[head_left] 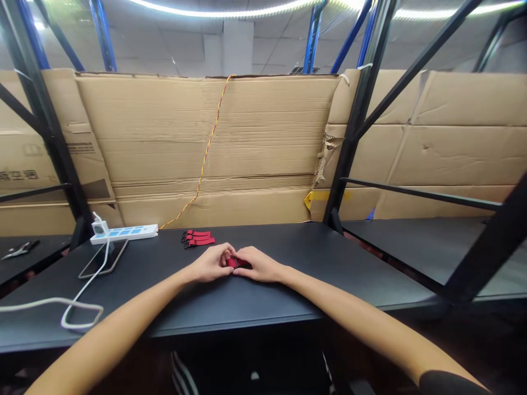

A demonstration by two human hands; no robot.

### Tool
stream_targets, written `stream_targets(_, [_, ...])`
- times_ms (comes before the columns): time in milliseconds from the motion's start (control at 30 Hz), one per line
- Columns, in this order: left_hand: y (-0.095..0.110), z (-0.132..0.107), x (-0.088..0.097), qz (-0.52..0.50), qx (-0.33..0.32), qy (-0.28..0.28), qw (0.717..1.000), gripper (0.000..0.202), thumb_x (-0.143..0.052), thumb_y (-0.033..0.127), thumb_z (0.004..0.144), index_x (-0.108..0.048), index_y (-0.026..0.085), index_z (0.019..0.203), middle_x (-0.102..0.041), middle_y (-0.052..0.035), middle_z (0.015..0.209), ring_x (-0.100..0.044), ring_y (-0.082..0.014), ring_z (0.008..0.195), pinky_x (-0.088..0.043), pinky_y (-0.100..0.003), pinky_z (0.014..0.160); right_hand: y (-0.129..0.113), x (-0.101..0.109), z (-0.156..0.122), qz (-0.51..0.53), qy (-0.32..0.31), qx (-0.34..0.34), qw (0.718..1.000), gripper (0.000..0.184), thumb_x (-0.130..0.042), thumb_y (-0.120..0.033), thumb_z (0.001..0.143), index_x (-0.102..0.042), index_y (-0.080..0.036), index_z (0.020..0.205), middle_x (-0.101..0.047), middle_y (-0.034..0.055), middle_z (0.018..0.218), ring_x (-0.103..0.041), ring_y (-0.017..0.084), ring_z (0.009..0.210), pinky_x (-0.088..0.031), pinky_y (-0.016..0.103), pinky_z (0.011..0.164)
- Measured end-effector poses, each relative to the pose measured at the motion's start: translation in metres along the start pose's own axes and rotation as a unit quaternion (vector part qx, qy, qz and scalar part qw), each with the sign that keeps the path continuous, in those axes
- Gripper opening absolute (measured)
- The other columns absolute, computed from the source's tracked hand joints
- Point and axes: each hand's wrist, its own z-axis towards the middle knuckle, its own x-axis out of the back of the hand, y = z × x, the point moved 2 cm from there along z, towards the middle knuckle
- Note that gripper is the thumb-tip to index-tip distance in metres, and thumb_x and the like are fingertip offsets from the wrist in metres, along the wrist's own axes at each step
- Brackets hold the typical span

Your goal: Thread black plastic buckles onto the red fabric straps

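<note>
Both hands meet over the dark tabletop (284, 302), a little in from its front edge. Between them is a red strap (233, 263) with a dark part near its middle. My left hand (212, 263) has its fingers curled round the strap's left side. From the right, my right hand (259, 264) pinches the same strap with thumb and fingers. Much of the strap is covered by the fingers. Just beyond my left hand lie several red straps (200, 238) with black buckles at their left ends, grouped side by side.
A white power strip (135, 232) with a plugged-in charger stands at the back left. A phone-like device (105, 258) lies before it, with a white cable (82, 288) looping across the table. Cardboard (263, 148) walls the back; black metal posts (348, 148) rise at the sides.
</note>
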Motion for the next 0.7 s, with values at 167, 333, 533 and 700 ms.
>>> stream_targets(167, [0.006, -0.001, -0.003, -0.028, -0.014, -0.002, 1.0, 0.026, -0.059, 0.016, 0.069, -0.05, 0.018, 0.094, -0.049, 0.005, 0.071, -0.043, -0.0089, 0.06, -0.037, -0.021, 0.055, 0.002, -0.001, -0.001, -0.017, 0.015, -0.001, 1.0, 0.032, -0.052, -0.045, 0.089, -0.062, -0.017, 0.101, -0.064, 0.0069, 0.085, -0.057, 0.019, 0.078, -0.042, 0.029, 0.076])
stream_targets(333, [0.008, 0.0, -0.003, -0.003, 0.003, 0.01, 1.0, 0.028, -0.054, 0.01, 0.065, -0.052, 0.018, 0.092, -0.048, 0.0054, 0.067, -0.043, -0.0096, 0.059, -0.036, -0.021, 0.055, 0.002, 0.0, -0.002, -0.018, 0.026, -0.013, 0.999, 0.037, -0.05, -0.051, 0.087, -0.066, -0.018, 0.093, -0.062, 0.0057, 0.078, -0.054, 0.018, 0.071, -0.04, 0.028, 0.071])
stream_targets(533, [0.01, 0.001, -0.001, 0.03, 0.006, 0.036, 0.999, 0.024, -0.045, 0.016, 0.078, -0.058, 0.018, 0.098, -0.058, 0.0021, 0.071, -0.05, -0.0118, 0.061, -0.04, -0.023, 0.06, 0.004, 0.003, -0.002, 0.026, 0.045, -0.042, 0.998, 0.039, -0.051, -0.051, 0.086, -0.068, -0.017, 0.075, -0.059, 0.0012, 0.064, -0.046, 0.012, 0.056, -0.035, 0.024, 0.059])
stream_targets(700, [0.012, 0.002, -0.001, 0.069, 0.009, 0.053, 0.996, 0.032, -0.037, 0.017, 0.084, -0.06, 0.019, 0.105, -0.066, -0.0009, 0.083, -0.058, -0.0158, 0.075, -0.045, -0.027, 0.074, 0.006, 0.005, -0.001, 0.107, 0.061, -0.102, 0.987, 0.041, -0.054, -0.052, 0.084, -0.07, -0.015, 0.074, -0.059, -0.0005, 0.06, -0.046, 0.01, 0.054, -0.034, 0.022, 0.055])
